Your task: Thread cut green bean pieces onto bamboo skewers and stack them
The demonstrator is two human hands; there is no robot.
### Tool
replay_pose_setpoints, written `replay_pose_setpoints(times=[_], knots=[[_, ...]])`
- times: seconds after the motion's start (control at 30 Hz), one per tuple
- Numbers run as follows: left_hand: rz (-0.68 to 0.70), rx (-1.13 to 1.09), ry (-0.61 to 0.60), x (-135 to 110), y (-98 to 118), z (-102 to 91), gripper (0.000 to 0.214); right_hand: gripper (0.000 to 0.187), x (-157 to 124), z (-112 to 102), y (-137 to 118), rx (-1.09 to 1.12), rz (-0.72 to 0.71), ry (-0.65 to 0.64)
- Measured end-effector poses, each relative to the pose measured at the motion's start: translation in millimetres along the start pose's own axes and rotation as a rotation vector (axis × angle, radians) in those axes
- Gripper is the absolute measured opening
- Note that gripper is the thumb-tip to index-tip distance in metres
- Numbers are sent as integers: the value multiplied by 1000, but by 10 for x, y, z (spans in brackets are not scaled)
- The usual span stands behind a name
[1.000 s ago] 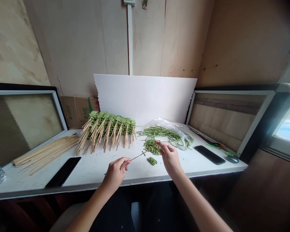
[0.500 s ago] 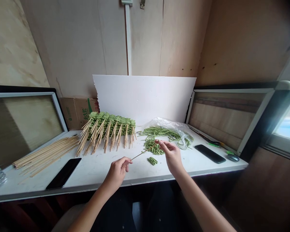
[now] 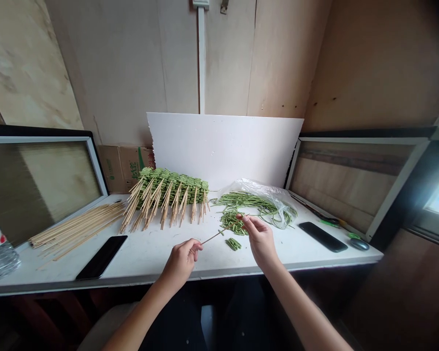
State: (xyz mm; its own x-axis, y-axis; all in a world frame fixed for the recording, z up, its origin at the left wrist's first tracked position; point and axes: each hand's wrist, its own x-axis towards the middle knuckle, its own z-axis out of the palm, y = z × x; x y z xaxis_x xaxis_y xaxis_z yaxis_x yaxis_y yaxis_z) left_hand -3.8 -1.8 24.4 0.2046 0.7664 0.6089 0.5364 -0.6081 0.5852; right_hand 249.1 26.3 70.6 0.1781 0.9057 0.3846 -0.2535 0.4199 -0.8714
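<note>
A thin bamboo skewer (image 3: 211,238) is pinched in my left hand (image 3: 183,258), pointing up and to the right. One short piece of green bean (image 3: 221,232) sits on it partway along. My right hand (image 3: 259,239) is closed in a pinch near the skewer's far end; what lies between its fingertips is too small to make out. Behind and below the hands is a pile of cut bean pieces (image 3: 229,222). Closer to me lies a small flat row of bean pieces (image 3: 233,243) side by side.
Finished bean skewers (image 3: 175,183) are stacked at back left, beside loose bamboo skewers (image 3: 80,224). Long beans (image 3: 241,199) lie by a plastic bag (image 3: 278,195). Two phones (image 3: 101,257) (image 3: 322,237), a mouse (image 3: 359,243) and a water bottle (image 3: 0,258) are on the table (image 3: 149,253).
The view has shifted slightly left, so the scene sits further right and more of the bottle shows. Both hands keep nearly the same pose, with the skewer still in my left hand.
</note>
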Motion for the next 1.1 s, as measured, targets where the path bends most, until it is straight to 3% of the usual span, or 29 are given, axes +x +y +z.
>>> replay_pose_setpoints(times=[0.2, 0.43, 0.8, 1.1], knots=[[-21, -8, -14, -3, -48, 8, 27, 28, -75, 91, -85, -21, -5, -18], [53, 102, 148, -18, 14, 13, 23, 32, -125, 138, -69, -52, 31, 58], [47, 118, 161, -45, 170, 42, 26, 30, -260, 252, 23, -60, 62, 19], [57, 136, 168, -45, 165, 30, 26, 31, -320, 309, 22, -21, 84, -24]])
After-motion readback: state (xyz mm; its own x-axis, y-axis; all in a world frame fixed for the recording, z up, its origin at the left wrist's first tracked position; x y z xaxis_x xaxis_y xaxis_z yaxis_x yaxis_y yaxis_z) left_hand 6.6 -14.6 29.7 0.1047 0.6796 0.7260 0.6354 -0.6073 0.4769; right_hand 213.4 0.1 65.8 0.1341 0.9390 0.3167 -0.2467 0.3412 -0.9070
